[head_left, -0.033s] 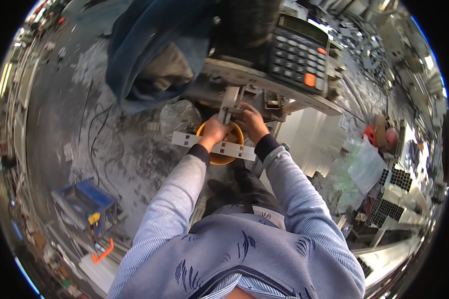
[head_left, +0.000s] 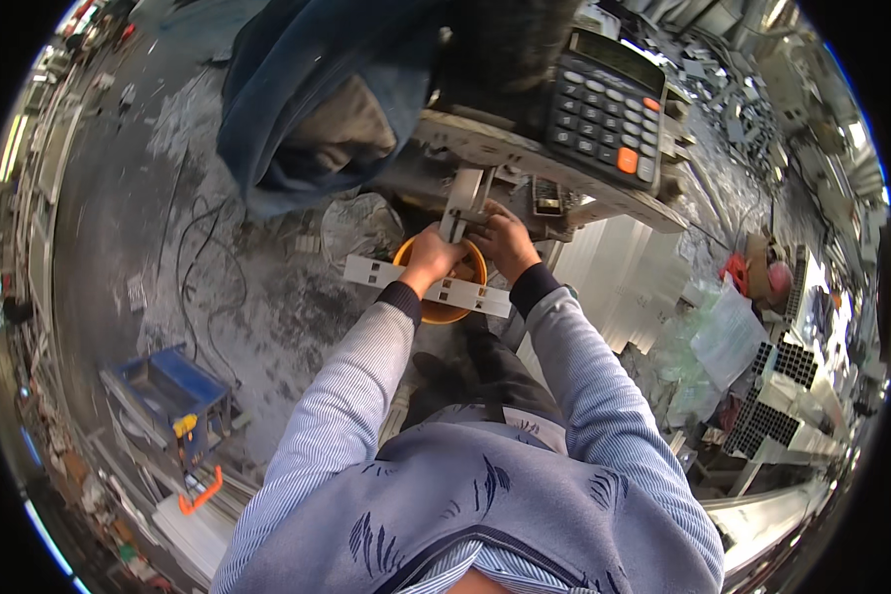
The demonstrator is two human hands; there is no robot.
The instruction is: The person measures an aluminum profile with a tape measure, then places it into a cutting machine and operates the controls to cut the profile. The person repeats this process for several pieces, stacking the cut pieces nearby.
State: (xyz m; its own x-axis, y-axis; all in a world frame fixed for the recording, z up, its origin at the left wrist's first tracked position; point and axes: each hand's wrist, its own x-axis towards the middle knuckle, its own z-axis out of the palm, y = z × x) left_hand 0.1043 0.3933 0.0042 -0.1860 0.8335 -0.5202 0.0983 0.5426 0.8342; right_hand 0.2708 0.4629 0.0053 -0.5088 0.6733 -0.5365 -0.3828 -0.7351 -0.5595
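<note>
My left hand (head_left: 432,256) is closed beside the lower end of a silver metal bar (head_left: 462,203) that sticks out toward me from under the bench edge. What its fingers hold is hidden. My right hand (head_left: 508,244) is on the bar's other side, fingers curled against a small dark metal part; what is between them does not show. A pale metal strip with square holes (head_left: 459,293) runs crosswise under my left wrist, and its right end comes close to my right cuff. Below the hands stands an orange-yellow bucket (head_left: 484,263), partly covered by the strip.
A black calculator (head_left: 604,114) rests on the bench (head_left: 525,158) ahead, with dark blue cloth (head_left: 257,129) to its left. Flat metal profiles (head_left: 614,277) lie right of my right hand. A blue metal stand (head_left: 173,386) is at lower left, near a cable (head_left: 200,223).
The whole view has shifted slightly, with the bench and calculator a little farther right and lower. Both hands keep their place by the metal bar.
</note>
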